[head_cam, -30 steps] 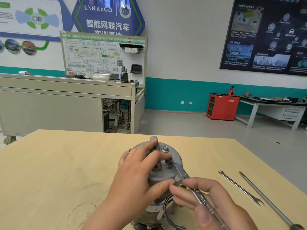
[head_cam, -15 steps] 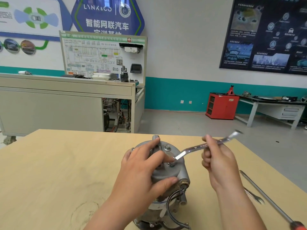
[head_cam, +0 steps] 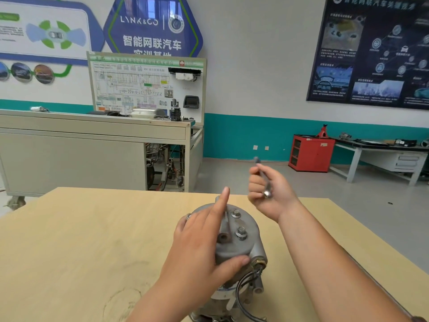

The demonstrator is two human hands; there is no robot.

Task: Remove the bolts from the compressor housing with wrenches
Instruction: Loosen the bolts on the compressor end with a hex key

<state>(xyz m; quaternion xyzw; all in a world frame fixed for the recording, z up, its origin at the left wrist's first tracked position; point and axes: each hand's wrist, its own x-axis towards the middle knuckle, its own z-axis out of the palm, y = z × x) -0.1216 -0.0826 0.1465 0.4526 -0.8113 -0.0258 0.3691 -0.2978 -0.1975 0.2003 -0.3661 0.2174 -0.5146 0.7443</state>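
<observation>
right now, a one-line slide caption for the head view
Left hand holds the compressor housing while the right hand grips a wrench in the air, clear of the two bolts on top.

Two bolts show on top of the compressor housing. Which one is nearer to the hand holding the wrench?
The far bolt, closest to the right hand; the other bolt sits nearer the camera, beside the round hole.
</observation>
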